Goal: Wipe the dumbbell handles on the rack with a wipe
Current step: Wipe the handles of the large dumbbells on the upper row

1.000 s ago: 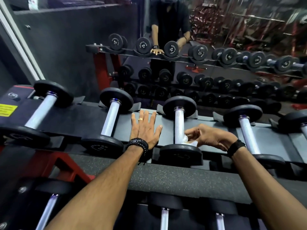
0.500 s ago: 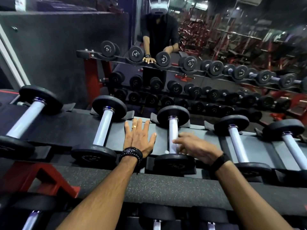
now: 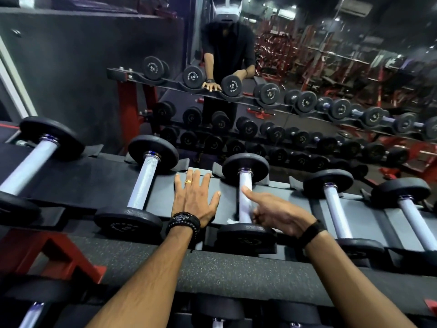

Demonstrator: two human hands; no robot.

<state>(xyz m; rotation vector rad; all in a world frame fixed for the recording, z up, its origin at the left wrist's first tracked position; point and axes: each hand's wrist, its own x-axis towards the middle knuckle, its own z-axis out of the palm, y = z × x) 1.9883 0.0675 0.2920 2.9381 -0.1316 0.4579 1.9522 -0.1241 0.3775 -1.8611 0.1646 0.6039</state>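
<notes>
Several black dumbbells with silver handles lie across the top shelf of the rack (image 3: 104,183). My right hand (image 3: 276,214) is wrapped around the handle of the middle dumbbell (image 3: 244,183), index finger stretched up along it, holding a white wipe (image 3: 243,213) against the metal; only scraps of the wipe show near the lower plate. My left hand (image 3: 195,197) lies flat, fingers spread, on the shelf just left of that dumbbell.
Another dumbbell (image 3: 145,183) lies left of my left hand, and two more, one (image 3: 334,204) beside the other (image 3: 411,218), lie to the right. A padded grey rail (image 3: 236,273) runs in front. A lower shelf holds more dumbbells. A mirror behind reflects the rack and a person.
My right hand has slid up the middle dumbbell's handle from near the lower plate, and its index finger now points along the handle. My left hand stays flat on the shelf.
</notes>
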